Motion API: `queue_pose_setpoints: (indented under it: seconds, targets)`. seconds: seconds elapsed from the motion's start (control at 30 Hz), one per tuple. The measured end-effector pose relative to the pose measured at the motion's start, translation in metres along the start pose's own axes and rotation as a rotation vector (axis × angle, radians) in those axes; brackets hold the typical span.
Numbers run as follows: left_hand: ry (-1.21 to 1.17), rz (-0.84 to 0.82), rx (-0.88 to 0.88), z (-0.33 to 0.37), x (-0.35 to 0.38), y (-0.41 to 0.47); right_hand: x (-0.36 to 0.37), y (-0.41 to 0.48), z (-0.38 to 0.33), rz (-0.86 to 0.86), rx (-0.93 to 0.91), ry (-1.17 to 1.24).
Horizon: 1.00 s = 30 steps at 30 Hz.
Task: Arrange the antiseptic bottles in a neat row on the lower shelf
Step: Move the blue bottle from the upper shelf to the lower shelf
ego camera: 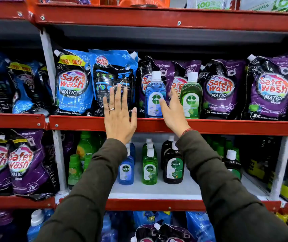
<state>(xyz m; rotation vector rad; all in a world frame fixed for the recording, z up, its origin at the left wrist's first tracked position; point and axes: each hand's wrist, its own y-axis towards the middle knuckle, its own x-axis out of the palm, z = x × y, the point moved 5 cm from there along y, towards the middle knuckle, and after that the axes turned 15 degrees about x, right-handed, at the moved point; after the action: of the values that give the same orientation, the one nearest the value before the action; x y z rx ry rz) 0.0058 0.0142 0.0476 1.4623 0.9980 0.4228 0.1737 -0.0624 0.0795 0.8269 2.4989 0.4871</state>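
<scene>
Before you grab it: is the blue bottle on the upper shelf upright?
Upright: the blue bottle stands with its white cap on top.

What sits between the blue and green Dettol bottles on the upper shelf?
In the head view, the right hand reaches between the blue bottle and green bottle; purple pouches stand behind.

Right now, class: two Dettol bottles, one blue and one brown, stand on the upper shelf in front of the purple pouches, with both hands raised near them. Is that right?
Not quite. The head view shows the blue bottle beside a green bottle, not a brown one. They do stand before the purple pouches, with the left hand and right hand raised near them.
</scene>
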Motion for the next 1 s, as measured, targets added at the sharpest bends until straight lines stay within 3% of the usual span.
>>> queue_pose_setpoints:
  seconds: [0.1,0.27,1.0]
  targets:
    - [0.026,-0.037,-0.041,-0.011,0.006,-0.006,0.004,0.021,0.006,-0.047,0.131,0.0]
    - [0.03,-0.032,-0.016,-0.011,0.011,-0.008,0.006,0.036,0.009,-0.12,0.186,0.021]
    - [0.045,0.036,0.001,0.003,-0.002,-0.026,-0.015,-0.008,-0.004,-0.116,0.053,0.258]
